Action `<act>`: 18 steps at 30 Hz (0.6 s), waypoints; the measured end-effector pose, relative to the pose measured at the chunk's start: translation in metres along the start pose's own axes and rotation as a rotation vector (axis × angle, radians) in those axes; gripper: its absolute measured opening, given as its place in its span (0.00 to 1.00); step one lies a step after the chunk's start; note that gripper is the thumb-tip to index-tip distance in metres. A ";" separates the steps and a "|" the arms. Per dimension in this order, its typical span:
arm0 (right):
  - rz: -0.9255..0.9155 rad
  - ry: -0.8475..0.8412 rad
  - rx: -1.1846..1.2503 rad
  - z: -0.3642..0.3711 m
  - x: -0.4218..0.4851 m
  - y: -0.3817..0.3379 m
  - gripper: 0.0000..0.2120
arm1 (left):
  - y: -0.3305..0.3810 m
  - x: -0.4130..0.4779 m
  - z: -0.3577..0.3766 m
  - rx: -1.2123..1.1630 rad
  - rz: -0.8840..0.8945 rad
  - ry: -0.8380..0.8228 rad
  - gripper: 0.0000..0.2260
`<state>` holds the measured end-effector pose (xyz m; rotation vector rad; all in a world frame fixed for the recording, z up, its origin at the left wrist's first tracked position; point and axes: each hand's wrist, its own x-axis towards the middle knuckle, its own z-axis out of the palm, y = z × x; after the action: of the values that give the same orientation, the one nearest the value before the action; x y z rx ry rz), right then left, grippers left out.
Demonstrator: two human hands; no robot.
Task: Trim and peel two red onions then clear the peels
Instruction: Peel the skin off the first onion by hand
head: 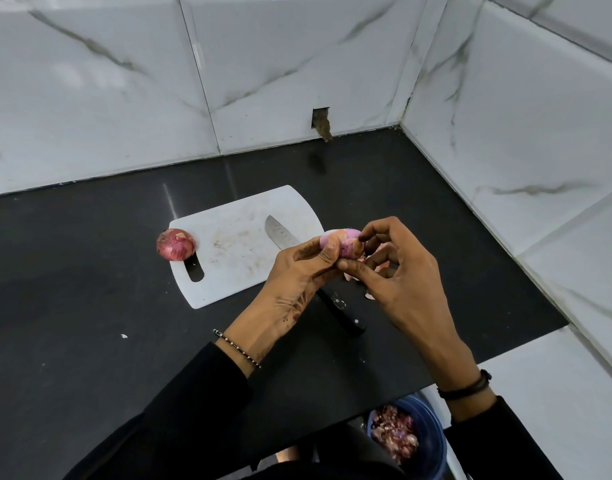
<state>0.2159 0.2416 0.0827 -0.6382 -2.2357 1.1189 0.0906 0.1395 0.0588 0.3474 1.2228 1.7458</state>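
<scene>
Head view: left hand (297, 268) raised over the counter (89, 306), fingers curled round half-peeled onion (342, 243); right hand (401, 282) opposite, thumb and index pinching its skin. Unpeeled onion (175, 244) at cutting board (228, 220) left edge

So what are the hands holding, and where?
A partly peeled red onion: left hand grips its left side, right hand pinches its right end.
</scene>
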 end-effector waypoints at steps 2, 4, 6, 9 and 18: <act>-0.011 0.004 -0.005 -0.001 0.002 0.003 0.18 | 0.000 0.002 0.002 0.000 0.001 0.008 0.22; -0.009 -0.001 0.000 -0.003 0.004 0.005 0.17 | -0.001 0.003 0.005 -0.002 -0.005 0.015 0.22; -0.012 -0.006 0.001 -0.005 0.008 0.008 0.16 | -0.002 0.006 0.008 0.002 -0.012 0.024 0.23; -0.044 -0.012 -0.027 -0.006 0.010 0.016 0.12 | -0.005 0.010 0.011 0.034 -0.021 0.039 0.24; -0.005 -0.012 0.057 -0.015 0.013 0.029 0.15 | -0.007 0.015 0.024 -0.078 -0.078 0.064 0.23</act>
<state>0.2210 0.2743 0.0697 -0.6031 -2.2056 1.1822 0.1026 0.1659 0.0599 0.1964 1.1937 1.7433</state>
